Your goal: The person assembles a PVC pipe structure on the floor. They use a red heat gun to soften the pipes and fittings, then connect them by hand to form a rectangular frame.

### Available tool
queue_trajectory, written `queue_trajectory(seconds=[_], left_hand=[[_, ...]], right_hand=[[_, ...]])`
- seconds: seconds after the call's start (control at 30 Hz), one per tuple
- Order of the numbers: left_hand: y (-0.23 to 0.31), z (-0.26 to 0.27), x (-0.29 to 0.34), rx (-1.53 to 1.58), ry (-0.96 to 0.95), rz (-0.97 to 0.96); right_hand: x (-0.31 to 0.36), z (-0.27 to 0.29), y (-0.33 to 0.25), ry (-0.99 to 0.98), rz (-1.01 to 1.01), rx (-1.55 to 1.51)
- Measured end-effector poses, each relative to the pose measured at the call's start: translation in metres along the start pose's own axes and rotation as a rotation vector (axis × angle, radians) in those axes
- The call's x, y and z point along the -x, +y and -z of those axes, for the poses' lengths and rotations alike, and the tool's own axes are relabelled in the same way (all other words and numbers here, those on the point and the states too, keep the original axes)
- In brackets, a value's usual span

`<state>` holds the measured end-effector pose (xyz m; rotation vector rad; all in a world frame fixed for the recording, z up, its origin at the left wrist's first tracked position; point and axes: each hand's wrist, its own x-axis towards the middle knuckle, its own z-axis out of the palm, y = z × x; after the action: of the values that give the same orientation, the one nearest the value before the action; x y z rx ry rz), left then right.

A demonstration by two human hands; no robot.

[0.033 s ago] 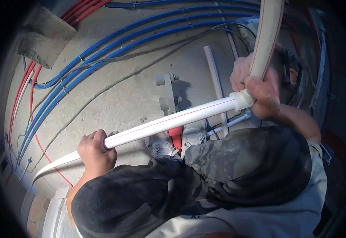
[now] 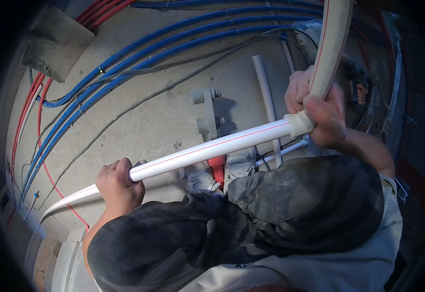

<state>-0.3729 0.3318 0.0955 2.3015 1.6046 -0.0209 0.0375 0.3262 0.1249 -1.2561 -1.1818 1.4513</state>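
Observation:
A long white plastic pipe (image 2: 212,148) with a red stripe runs slantwise across my lap. My left hand (image 2: 121,186) is wrapped round it on the left, and the pipe carries on past the hand to the lower left. At its right end sits a pale elbow fitting (image 2: 300,123). My right hand (image 2: 330,117) is closed round the elbow and the lower end of a second striped pipe (image 2: 333,44), which rises out of the top of the view. Between my shoes stands a pipe fusion welder (image 2: 209,114) with paired grey sockets and a red handle (image 2: 217,170).
Blue pipes (image 2: 173,40) curve over the concrete floor (image 2: 139,126), with red pipes (image 2: 34,104) and a thin grey cable at the left. A grey slab (image 2: 59,46) lies at the far left. A white strip (image 2: 267,97) lies right of the welder.

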Motion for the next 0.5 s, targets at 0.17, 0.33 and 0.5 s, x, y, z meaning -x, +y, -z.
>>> queue_trajectory(seconds=[0.17,0.33,0.5], left_hand=[[0.001,0.0,0.001,-0.025,0.006,-0.015],[0.003,0.001,-0.001,-0.032,0.057,-0.054],[0.003,-0.001,-0.001,-0.051,0.249,-0.182]], right_hand=[[0.004,0.001,0.001,-0.049,-0.051,-0.047],[0.007,0.003,0.006,-0.032,-0.001,-0.127],[-0.011,0.01,0.001,-0.14,0.424,0.056]])
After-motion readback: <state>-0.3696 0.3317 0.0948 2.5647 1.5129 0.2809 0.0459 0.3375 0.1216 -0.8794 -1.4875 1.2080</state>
